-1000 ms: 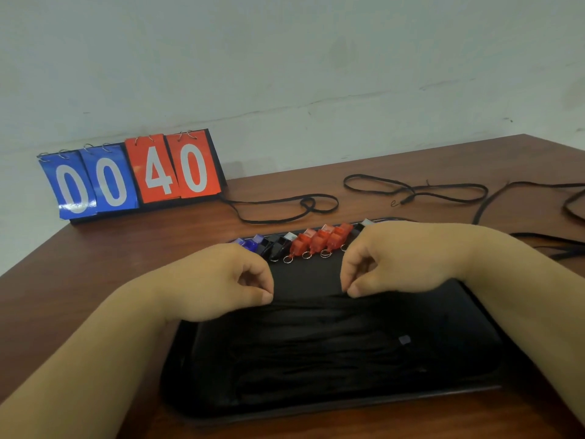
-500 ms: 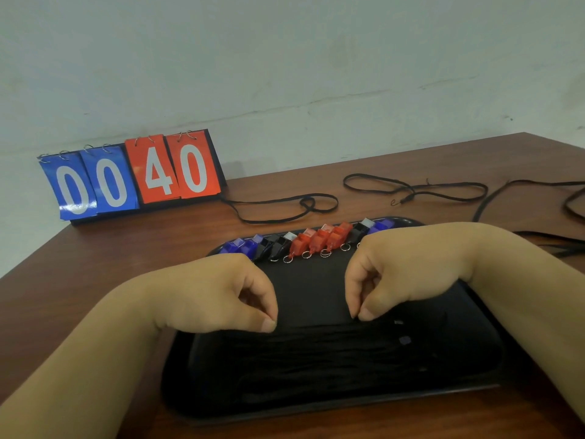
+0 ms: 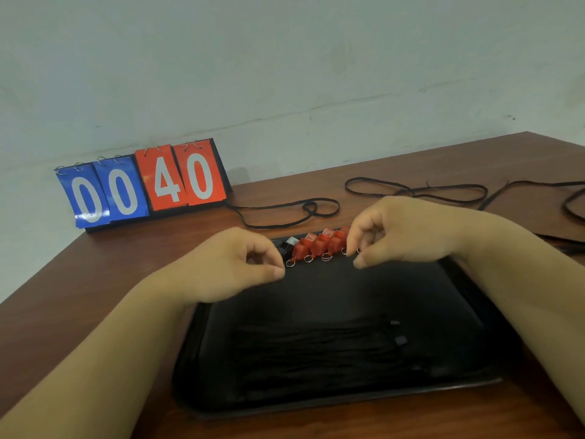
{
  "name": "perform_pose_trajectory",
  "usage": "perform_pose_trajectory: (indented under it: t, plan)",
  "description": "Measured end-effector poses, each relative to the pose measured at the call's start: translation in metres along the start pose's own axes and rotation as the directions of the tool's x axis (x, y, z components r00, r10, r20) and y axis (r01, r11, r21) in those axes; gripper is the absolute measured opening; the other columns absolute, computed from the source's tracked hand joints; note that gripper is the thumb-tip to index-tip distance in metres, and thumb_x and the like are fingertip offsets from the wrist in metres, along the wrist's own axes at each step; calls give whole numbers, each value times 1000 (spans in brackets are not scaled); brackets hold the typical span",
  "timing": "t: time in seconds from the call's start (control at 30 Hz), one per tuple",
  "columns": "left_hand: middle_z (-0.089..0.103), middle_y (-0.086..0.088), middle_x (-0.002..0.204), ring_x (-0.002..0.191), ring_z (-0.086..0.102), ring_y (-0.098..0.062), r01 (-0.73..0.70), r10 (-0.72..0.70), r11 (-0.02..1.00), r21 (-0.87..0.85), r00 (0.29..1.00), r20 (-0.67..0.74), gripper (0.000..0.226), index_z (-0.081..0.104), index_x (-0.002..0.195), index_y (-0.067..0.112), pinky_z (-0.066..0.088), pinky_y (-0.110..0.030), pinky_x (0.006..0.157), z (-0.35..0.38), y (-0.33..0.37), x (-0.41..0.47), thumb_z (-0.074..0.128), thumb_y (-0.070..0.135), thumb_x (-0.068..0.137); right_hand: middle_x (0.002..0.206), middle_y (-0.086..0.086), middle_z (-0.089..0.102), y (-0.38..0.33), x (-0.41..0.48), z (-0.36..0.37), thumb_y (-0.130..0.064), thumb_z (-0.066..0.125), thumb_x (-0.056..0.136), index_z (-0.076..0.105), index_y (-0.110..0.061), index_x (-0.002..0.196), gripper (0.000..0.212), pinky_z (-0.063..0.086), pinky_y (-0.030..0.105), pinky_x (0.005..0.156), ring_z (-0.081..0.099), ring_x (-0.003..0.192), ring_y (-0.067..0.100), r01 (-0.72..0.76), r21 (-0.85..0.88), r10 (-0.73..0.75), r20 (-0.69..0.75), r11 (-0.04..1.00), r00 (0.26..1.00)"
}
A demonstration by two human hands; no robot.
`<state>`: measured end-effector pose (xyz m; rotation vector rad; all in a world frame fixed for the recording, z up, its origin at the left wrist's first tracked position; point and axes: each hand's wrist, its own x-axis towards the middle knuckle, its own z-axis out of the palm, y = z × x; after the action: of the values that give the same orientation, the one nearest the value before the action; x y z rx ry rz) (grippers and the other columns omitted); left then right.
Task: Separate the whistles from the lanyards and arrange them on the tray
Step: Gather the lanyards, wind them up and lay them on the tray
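A black tray (image 3: 468,280) lies on the brown table. Along its far edge runs a row of whistles; three red whistles (image 3: 319,245) and a black whistle (image 3: 286,245) show between my hands, and the rest are hidden. A bundle of black lanyards (image 3: 316,350) rests across the tray's near half. My left hand (image 3: 240,264) hovers over the tray's far left part, thumb and forefinger pinched together with nothing visible in them. My right hand (image 3: 395,229) is curled beside the rightmost red whistle, fingertips close to a key ring.
A flip scoreboard (image 3: 142,185) reading 00 40 stands at the back left by the wall. Loose black lanyards lie on the table behind the tray: a looped lanyard (image 3: 285,213), a second lanyard (image 3: 418,191), and more cord (image 3: 569,198) at the right edge.
Both hands have let go of the lanyard bundle and moved away from me, up to the whistle row. The bundle now lies flat on the tray's near half.
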<state>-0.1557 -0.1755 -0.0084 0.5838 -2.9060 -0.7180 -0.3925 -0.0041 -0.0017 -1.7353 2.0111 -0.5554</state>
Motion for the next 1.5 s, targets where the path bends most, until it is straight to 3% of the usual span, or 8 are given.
perform_pose_trajectory:
  t: [0.13,0.3,0.57,0.77,0.97,1.13,1.3,1.5]
  plan:
    - [75,11,80,74,68,-5,-11,13,1000,25,996,-84,3,77,88,31,57,-30,76,-12,23,36,75,33,90,81,-12,72,26,0,-21,-25,83,82,75,-34,88,14,42,17,65,64,75,-2,-120,1,116,-273,993,955]
    - [70,11,89,83,65,-7,-68,77,990,121,994,-73,9,73,98,34,49,-30,76,-3,70,110,74,38,89,110,-5,72,75,-3,-47,-23,79,87,73,-28,111,26,47,29,88,65,105,17,-395,20,349,-508,919,787]
    - [64,2,116,105,60,-19,-68,79,946,316,997,-22,43,65,123,23,50,-37,93,64,114,233,72,48,89,141,7,61,129,10,-37,-29,65,95,61,-23,139,45,52,47,104,59,124,31,-593,34,537,-467,805,702]
    - [64,4,96,90,59,-20,-50,58,927,372,998,-11,13,63,92,28,45,-34,78,91,113,274,66,40,95,118,10,68,145,22,-30,-28,59,95,67,-16,117,26,55,44,90,60,109,33,-649,53,583,-499,759,641]
    - [63,6,89,82,58,-13,-52,62,951,306,998,-23,15,58,86,28,41,-30,69,89,111,268,56,27,101,129,10,57,138,23,-30,-29,52,99,59,-18,125,28,40,48,99,42,125,35,-695,-27,588,-510,719,628]
    - [71,7,84,83,68,-15,-84,103,988,128,984,-146,19,60,84,28,52,-34,80,41,108,230,55,21,101,106,-3,68,116,19,-32,-26,49,104,58,-26,109,10,42,48,103,60,105,23,-469,96,457,-462,878,760]
    - [70,6,77,76,65,-7,-79,110,991,107,939,-325,20,60,86,26,40,-23,69,-13,85,165,53,18,102,86,-11,71,83,14,-27,-30,57,102,58,-32,103,3,48,24,77,64,85,2,-162,230,267,-562,960,783]
    - [68,4,84,80,61,-14,25,-106,992,-126,711,-696,20,59,88,29,46,-35,75,-44,13,76,50,22,104,85,-14,71,64,12,-24,-31,64,98,64,-34,95,5,41,14,67,64,83,-4,-83,246,228,-648,966,727]
